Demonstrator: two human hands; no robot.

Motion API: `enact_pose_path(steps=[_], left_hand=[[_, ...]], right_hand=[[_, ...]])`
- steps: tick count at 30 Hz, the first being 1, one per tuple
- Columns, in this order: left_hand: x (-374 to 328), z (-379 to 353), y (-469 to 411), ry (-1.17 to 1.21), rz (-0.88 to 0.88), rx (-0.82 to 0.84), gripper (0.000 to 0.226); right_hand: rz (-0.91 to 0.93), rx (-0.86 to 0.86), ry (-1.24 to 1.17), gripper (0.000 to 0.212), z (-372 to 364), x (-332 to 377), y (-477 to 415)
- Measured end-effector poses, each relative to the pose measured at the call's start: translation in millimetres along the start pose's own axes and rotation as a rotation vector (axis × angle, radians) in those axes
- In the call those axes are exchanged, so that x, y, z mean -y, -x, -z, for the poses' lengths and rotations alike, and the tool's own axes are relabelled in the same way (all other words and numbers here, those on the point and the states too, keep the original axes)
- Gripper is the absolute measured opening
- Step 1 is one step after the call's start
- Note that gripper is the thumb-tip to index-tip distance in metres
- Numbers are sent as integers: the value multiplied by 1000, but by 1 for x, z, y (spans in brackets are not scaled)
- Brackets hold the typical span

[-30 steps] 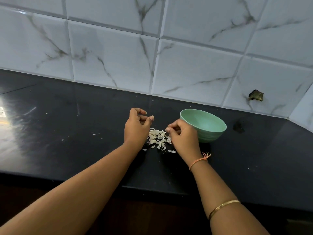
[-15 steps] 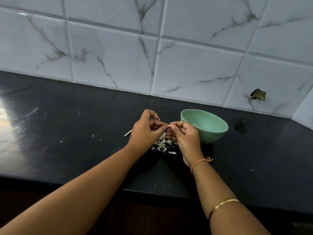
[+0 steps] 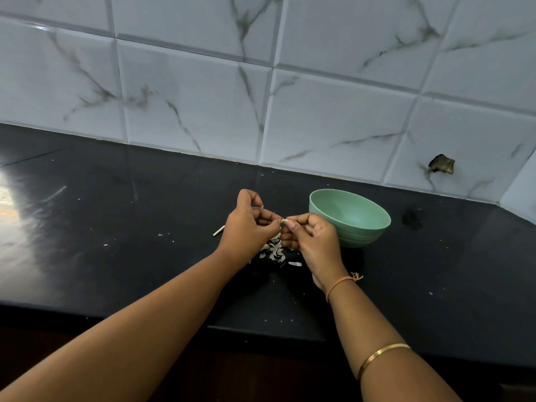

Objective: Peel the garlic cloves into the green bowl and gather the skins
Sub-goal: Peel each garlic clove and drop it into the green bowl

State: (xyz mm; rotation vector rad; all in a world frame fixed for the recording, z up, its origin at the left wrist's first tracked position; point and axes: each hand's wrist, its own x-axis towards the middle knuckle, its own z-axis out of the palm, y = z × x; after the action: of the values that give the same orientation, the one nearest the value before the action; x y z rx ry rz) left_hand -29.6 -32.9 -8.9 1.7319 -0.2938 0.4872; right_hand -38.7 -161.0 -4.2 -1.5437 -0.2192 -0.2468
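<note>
A small pale garlic clove (image 3: 284,221) is pinched between the fingertips of my left hand (image 3: 248,227) and my right hand (image 3: 311,238), held above the black counter. Beneath the hands lies a pile of whitish garlic skins (image 3: 274,250), partly hidden by them. The green bowl (image 3: 351,217) stands just right of my right hand; its visible inside shows nothing, and the near part is hidden behind its rim.
A thin white stalk piece (image 3: 218,230) lies left of my left hand. Small skin flecks (image 3: 160,235) dot the black counter (image 3: 116,227). The tiled wall (image 3: 319,111) rises behind, with a broken hole (image 3: 442,164) at the right. The counter's front edge runs below my forearms.
Both hands rose from the skin pile and came together, fingertips meeting on a clove. The white stalk piece, earlier covered by my left hand, now shows.
</note>
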Motion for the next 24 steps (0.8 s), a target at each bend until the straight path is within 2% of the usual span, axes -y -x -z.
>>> enact_pose_path(steps=[8,15,21,24], left_hand=[[-1,2,-1,31,32,-8,41],[1,1,-2,56,68,-3,41],[0,0,-2,-4,67,-49,41],[-2,0,-1,3,45,-21,38]], right_hand=[[-11,64,-29,7,-2,1,2],[24,43,44,17,-4,-1,1],[38,21,44,19,-4,-1,0],[39,4,51,19,-3,-3,-1]])
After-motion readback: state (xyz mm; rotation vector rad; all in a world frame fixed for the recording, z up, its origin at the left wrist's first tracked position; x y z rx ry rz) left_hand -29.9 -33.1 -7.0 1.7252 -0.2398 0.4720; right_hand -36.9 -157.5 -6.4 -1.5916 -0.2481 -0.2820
